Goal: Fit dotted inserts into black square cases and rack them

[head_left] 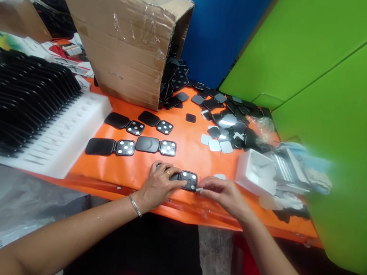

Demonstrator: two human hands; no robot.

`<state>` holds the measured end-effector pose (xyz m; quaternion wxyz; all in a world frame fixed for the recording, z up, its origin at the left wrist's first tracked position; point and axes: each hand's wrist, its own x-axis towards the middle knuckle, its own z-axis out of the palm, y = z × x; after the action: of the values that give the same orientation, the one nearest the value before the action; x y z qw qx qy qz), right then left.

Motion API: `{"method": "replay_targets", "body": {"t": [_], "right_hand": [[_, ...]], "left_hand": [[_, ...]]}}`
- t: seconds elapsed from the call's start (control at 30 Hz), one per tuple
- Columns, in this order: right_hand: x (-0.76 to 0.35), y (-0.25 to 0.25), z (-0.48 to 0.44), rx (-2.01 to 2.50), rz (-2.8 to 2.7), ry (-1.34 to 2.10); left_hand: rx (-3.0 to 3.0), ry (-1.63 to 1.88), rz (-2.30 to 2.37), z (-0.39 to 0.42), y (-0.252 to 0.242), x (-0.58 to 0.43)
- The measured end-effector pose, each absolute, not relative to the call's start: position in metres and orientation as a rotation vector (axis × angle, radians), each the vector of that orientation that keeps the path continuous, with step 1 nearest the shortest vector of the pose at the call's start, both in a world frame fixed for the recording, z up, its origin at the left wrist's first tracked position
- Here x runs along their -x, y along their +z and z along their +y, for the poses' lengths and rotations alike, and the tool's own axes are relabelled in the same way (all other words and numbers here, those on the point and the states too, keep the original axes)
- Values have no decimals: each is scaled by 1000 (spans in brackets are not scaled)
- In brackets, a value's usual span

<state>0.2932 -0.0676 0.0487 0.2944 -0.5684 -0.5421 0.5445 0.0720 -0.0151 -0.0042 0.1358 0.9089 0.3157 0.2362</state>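
Observation:
My left hand (159,184) is closed over the left half of a black hinged case (189,180), pressing it against the orange table. The case lies unfolded, and its right half shows pale round dots. My right hand (225,195) is just right of the case, with thumb and finger pinched on a small whitish piece (199,190) by the case's edge; what exactly it is cannot be made out. Beyond my hands lie more unfolded black cases with dots, among them a nearer one (156,146) and a left one (110,148). A pale flat piece (219,176) lies behind my right hand.
A cardboard box (129,39) on its side spills black parts. Black and silvery square plates (215,145) are heaped at the back right. A small white box (257,173) stands at the right, and a white foam rack (81,134) holds black panels at the left.

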Motion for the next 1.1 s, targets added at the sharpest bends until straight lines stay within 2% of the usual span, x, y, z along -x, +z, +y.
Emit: {"method": "replay_targets", "body": {"t": [0.1, 0.23, 0.33, 0.83, 1.1], "right_hand": [[-280, 38, -63, 1571, -1471, 1158], [-262, 30, -52, 1724, -1840, 746], [-256, 33, -47, 1803, -2019, 661], [-259, 42, -43, 1853, -1966, 771], [-284, 50, -4, 1533, -2161, 1354]], "left_hand": [[-2604, 751, 898, -16, -4, -71], [-2564, 788, 884, -16, -4, -71], [-2548, 810, 871, -15, -3, -71], [-2591, 651, 873, -14, -1, -72], [-2639, 668, 875, -13, 0, -73]]}}
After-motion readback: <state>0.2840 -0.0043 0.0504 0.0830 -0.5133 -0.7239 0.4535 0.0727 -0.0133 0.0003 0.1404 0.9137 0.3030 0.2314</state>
